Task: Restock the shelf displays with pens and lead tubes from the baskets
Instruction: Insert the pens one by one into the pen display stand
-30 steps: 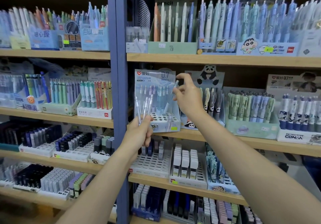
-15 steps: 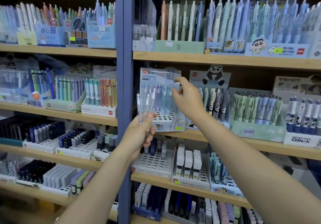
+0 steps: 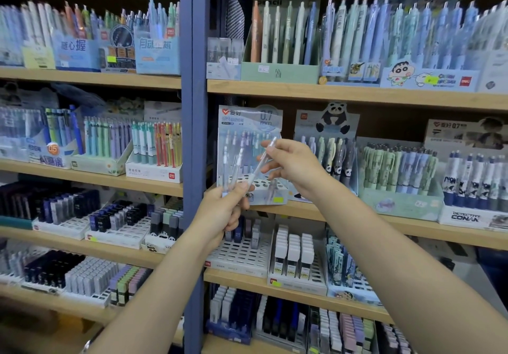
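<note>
A pale blue 0.7 mm pen display box (image 3: 248, 123) stands on the middle shelf, just right of the blue post; its front holder has open holes. My left hand (image 3: 222, 210) is below and in front of it, shut on a small bunch of clear pens (image 3: 232, 165) that point upward. My right hand (image 3: 292, 165) pinches the upper end of one clear pen (image 3: 259, 165), which slants down toward my left hand's thumb. Both hands partly hide the box front.
A blue steel upright (image 3: 193, 134) splits the wooden shelves. A panda pen display (image 3: 328, 145) stands right of the box, then green and Conan displays. White trays of lead tubes (image 3: 242, 252) fill the shelf below. More pen boxes line the top shelf.
My right hand has come away from the display box toward my left hand and now pinches one pen slanting out of the bunch. My left hand has stayed put. The camera moved closer.
</note>
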Available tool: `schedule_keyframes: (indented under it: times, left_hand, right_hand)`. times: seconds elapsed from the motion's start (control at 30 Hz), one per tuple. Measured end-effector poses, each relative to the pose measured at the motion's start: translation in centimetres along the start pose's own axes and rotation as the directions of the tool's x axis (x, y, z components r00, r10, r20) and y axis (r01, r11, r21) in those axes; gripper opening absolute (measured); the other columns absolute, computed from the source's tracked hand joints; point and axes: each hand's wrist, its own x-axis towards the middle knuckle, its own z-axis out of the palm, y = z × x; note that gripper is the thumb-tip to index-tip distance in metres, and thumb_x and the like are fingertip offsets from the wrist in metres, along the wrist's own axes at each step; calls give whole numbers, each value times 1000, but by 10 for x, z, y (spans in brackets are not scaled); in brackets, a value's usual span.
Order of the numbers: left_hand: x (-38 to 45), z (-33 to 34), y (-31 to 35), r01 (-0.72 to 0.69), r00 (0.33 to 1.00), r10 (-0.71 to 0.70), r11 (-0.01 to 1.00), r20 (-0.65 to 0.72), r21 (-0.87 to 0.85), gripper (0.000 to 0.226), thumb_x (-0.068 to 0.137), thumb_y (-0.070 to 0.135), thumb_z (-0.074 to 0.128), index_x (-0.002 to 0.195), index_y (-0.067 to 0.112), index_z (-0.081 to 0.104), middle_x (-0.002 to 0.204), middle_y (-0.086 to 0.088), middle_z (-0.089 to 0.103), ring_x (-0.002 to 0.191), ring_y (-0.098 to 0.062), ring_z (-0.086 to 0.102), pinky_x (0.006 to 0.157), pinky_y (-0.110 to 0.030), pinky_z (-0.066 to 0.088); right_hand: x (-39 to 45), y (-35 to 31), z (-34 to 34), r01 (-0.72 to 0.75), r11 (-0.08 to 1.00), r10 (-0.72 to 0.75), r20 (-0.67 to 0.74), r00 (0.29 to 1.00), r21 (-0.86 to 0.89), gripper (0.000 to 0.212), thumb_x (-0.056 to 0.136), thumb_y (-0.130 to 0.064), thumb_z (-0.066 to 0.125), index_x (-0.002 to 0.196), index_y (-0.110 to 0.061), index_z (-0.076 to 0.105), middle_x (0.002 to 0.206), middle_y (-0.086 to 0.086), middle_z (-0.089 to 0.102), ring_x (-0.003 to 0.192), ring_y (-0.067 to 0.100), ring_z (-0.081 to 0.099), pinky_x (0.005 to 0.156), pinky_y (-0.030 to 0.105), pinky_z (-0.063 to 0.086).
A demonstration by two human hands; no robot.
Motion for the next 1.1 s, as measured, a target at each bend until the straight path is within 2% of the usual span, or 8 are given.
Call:
schedule_keyframes:
  times: [0.1,0.23,0.37,0.57,0.67,0.77,0.93,1.1]
  left_hand:
    - [-2,-3,3,-13,1000,14,999,-14,43,22,99,33,62,99,12,68,70,-1,60,41,-10,28,38,-22,21]
    - [-4,-17,4,7,994,-2,999,-105,47,35,97,38,63,108,5,65,66,-1,55,43,-11,28,38,-22,21]
    - [-7,-37,6,47,991,-45,999,-126,19,17,98,30,63,101,13,62,62,1,43,45,-10,26,38,-20,19]
    - [-10,-53,10,56,987,-47,997,-155,51,22,100,27,60,100,6,66,56,1,41,43,-12,28,40,-21,20]
    - [-12,-56,9,88,977,-72,994,-201,68,30,97,37,65,84,10,60,51,1,32,41,-13,23,42,-23,19]
    - [-12,-59,8,103,983,-83,987,-165,120,36,97,49,59,88,14,52,51,5,29,42,-11,21,43,-24,18]
    - [-10,-63,3,44,995,-36,995,-95,86,40,104,44,45,110,5,53,56,7,33,45,-11,21,44,-24,17]
    - [-11,-65,3,-21,997,28,994,-68,109,33,105,42,46,107,14,64,61,4,43,48,-12,32,46,-24,25]
  right_hand:
    - [1,1,1,28,1000,-28,-18,999,-1,18,103,-15,54,112,-5,67,109,10,66,72,14,68,63,25,55]
    - [7,-4,9,134,990,-139,-98,985,-48,14,103,-12,53,108,-10,66,96,13,67,74,15,68,66,26,57]
    - [19,-11,23,218,965,-244,-199,949,-144,12,103,-9,52,102,-14,63,92,9,66,74,16,67,69,29,60]
    - [35,-6,54,251,922,-310,-173,935,-295,19,102,-8,52,88,-19,58,82,0,64,71,14,66,72,34,61]
    - [42,-3,61,220,905,-287,-139,948,-365,16,103,-9,50,90,-16,56,80,1,64,75,20,65,77,46,60]
    - [47,-3,65,206,871,-288,-126,949,-446,12,102,-10,52,94,-18,55,84,5,66,80,24,67,79,49,59]
    - [54,0,69,251,810,-355,-102,929,-530,29,100,-9,55,114,-30,44,79,13,66,75,30,68,73,46,58]
    - [59,10,68,300,771,-398,-57,916,-562,26,100,-17,59,125,-25,58,71,3,60,67,23,61,66,37,54]
